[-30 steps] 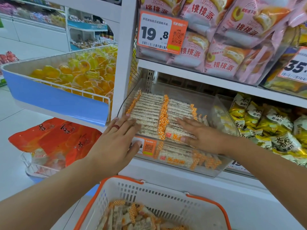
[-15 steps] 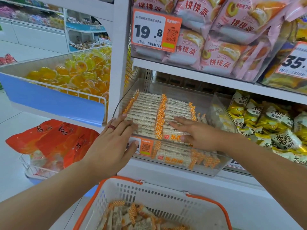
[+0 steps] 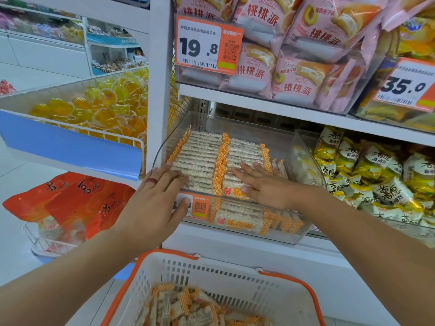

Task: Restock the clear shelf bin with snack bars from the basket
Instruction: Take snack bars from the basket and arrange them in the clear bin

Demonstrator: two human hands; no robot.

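Bars (image 3: 200, 161) lie in two neat rows in the bin (image 3: 277, 137), long axes running 9 to 3. Left hand (image 3: 155, 203) and right hand (image 3: 261, 184) rest flat on them, fingers straight, gripping nothing. Loose bars (image 3: 188, 307) wait in the basket (image 3: 211, 276) at 6 o'clock, near both hands

Snack bars (image 3: 202, 158) lie in rows inside the clear shelf bin (image 3: 247, 128), under both hands: left hand (image 3: 155, 203) at the bin's front-left corner, right hand (image 3: 263, 184) flat on the right-hand row. Below the hands sits the basket (image 3: 211, 271), holding more bars. Beyond the right hand stand packets (image 3: 376, 175); above, a price tag (image 3: 207, 45).
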